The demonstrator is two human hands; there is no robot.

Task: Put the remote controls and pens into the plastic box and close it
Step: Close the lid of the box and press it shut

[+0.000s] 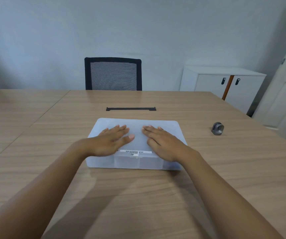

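Pale wall [138,28], black mesh chair [113,75], white cabinet [225,81], wooden table [35,126].

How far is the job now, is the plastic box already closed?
Nearly finished. The lid lies on the plastic box, and no remotes or pens remain on the table; the frosted walls hide the contents. In hand: the left hand and right hand lie flat on the lid. Left: confirming it has snapped shut.
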